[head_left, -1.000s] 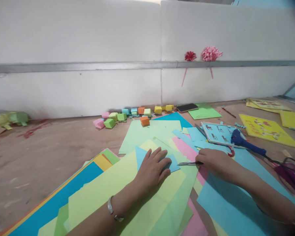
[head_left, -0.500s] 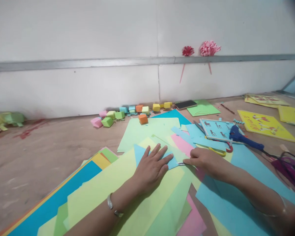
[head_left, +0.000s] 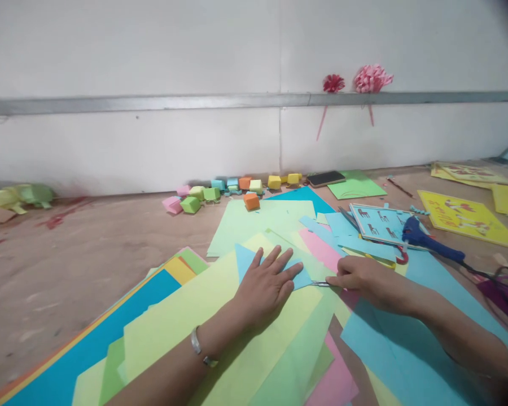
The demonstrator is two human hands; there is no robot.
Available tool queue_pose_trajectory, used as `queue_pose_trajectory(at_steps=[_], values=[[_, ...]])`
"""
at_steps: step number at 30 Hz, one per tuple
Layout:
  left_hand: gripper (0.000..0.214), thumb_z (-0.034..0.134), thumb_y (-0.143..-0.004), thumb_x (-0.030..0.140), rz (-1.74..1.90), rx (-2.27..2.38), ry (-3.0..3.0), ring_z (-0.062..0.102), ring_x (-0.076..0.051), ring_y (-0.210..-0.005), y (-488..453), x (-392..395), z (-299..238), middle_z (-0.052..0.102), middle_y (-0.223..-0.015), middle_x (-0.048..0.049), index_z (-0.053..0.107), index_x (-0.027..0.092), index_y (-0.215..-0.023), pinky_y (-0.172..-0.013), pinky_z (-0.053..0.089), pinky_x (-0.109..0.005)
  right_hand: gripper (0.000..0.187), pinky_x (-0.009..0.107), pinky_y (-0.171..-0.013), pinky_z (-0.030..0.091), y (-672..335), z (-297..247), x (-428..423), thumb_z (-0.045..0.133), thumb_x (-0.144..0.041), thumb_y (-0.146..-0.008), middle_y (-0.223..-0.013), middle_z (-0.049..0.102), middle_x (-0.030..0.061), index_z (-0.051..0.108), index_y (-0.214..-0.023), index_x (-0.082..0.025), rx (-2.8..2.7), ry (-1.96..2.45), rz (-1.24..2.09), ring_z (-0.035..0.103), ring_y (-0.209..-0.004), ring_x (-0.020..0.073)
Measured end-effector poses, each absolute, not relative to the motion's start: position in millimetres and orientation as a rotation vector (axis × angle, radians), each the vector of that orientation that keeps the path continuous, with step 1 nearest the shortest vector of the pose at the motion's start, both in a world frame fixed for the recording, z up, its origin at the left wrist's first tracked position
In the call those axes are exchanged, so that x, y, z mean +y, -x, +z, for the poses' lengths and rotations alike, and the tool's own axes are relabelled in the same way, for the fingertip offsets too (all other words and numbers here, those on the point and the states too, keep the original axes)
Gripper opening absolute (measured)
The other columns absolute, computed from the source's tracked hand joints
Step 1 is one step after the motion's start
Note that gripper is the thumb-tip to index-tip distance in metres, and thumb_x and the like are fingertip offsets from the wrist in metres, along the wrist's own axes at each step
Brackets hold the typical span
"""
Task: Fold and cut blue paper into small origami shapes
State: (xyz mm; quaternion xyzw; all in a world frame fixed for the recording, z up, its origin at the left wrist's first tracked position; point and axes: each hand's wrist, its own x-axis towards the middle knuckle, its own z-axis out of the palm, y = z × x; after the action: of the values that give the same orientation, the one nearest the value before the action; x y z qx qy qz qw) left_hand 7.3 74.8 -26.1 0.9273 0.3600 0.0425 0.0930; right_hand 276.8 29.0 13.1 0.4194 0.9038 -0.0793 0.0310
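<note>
My left hand (head_left: 266, 286) lies flat with fingers spread on a small blue paper piece (head_left: 246, 260) that rests on a pale green sheet (head_left: 182, 321). My right hand (head_left: 361, 276) is closed around a thin metal blade or cutter (head_left: 319, 283), whose tip points at the right edge of the blue piece. A bracelet sits on my left wrist. Coloured sheets in blue, pink, yellow and green overlap beneath both hands.
Several small folded paper boxes (head_left: 232, 190) line the foot of the white wall. A phone (head_left: 325, 178) lies on a green sheet. A blue glue gun (head_left: 427, 239), scissors, a printed card (head_left: 379, 221) and yellow printed sheets (head_left: 465, 217) are at the right. Paper flowers (head_left: 370, 78) sit on the ledge.
My right hand has slid left, bringing the blade tip up to the blue piece's edge. My left hand's fingers have spread wider on the blue piece.
</note>
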Motion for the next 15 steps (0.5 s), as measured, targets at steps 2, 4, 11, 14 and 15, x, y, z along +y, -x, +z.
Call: queue_pose_trajectory(at_steps=[2,4,11,14,15], values=[[0.045,0.025,-0.101,0.04,0.139,1.074,-2.756,0.023,-0.028,-0.146,-7,75,-27,0.03,-0.157,0.003,0.04,0.04,-0.144,-0.117,0.018,-0.058,0.034,0.028,-0.056,0.02,-275,12,27,0.038,-0.011,-0.094,-0.074,0.049,0.0038,0.068,-0.106,-0.022,2.794,-1.297,-0.258,0.04,-0.064,0.0139],[0.045,0.024,-0.102,0.041,0.147,1.073,-2.755,0.024,-0.027,-0.146,-7,75,-28,0.03,-0.157,0.003,0.041,0.04,-0.144,-0.117,0.017,-0.057,0.032,0.028,-0.057,0.02,-273,13,25,0.038,-0.012,-0.095,-0.074,0.049,0.0036,0.068,-0.103,-0.021,2.786,-1.319,-0.278,0.04,-0.064,0.0138],[0.045,0.025,-0.102,0.04,0.164,1.069,-2.753,0.023,-0.028,-0.146,-7,75,-30,0.029,-0.158,0.0031,0.041,0.039,-0.144,-0.118,0.014,-0.057,0.039,0.029,-0.057,0.02,-258,26,14,0.031,-0.023,-0.101,-0.075,0.053,0.0067,0.068,-0.089,-0.014,2.667,-1.443,-0.338,0.041,-0.065,0.0148],[0.045,0.026,-0.102,0.04,0.162,1.06,-2.738,0.023,-0.029,-0.146,-7,74,-29,0.028,-0.158,0.002,0.041,0.038,-0.144,-0.117,0.015,-0.059,0.036,0.029,-0.057,0.021,-253,25,12,0.033,-0.021,-0.1,-0.074,0.053,0.0059,0.068,-0.091,-0.016,2.682,-1.433,-0.367,0.042,-0.064,0.0149],[0.045,0.026,-0.102,0.039,0.163,1.059,-2.736,0.023,-0.029,-0.146,-7,74,-29,0.029,-0.158,0.0017,0.042,0.038,-0.144,-0.117,0.015,-0.059,0.033,0.028,-0.056,0.02,-252,23,11,0.035,-0.02,-0.099,-0.073,0.052,0.005,0.067,-0.093,-0.017,2.712,-1.406,-0.359,0.041,-0.063,0.0146]])
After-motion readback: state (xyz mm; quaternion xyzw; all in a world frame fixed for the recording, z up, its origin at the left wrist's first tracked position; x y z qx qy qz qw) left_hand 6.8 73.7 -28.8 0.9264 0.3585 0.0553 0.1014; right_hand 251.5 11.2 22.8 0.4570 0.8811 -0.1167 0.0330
